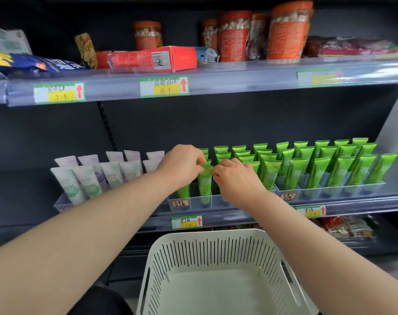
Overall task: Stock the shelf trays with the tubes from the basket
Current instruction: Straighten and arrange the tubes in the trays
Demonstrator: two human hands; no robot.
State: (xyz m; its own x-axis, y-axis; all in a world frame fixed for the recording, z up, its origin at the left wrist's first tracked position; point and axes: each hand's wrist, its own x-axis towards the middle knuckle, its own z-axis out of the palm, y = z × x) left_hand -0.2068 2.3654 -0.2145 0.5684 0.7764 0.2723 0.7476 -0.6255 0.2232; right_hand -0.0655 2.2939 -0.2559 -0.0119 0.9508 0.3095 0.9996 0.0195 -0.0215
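Both forearms are reaching forward to the middle shelf, and they are hiding part of the stock behind them. The left hand (182, 163) is pinching the flat crimped top of an upright bright green plastic tube (205, 185) between its fingertips; the right hand (235, 178) is touching the same tube's top edge with curled fingers, though whether it is gripping that tube or a neighbouring one cannot be told, as the fingertips are turned away from the camera. The tube is standing cap-down in a front compartment of the clear plastic divided tray (207, 202) on the middle shelf. The tray's handwritten red-bordered label (181, 203) is too blurred to read.

To the right, further rows of matching green tubes (318, 164) are standing in a second clear tray (329, 192). To the left, pale white and lilac tubes (98, 173) are leaning in another tray, whose lower edge is being covered by the left forearm.

Below the arms, a white slotted plastic basket (218, 253) is showing only its bare floor; its near edge is being cut off by the frame.

The shelving unit is dark grey with a translucent price rail (239, 76) carrying green and yellow price tags (164, 86), their writing illegible. The upper shelf is holding orange-lidded clear jars (288, 30), a flat red cardboard box (148, 58) and assorted packets, some cropped at the left edge.
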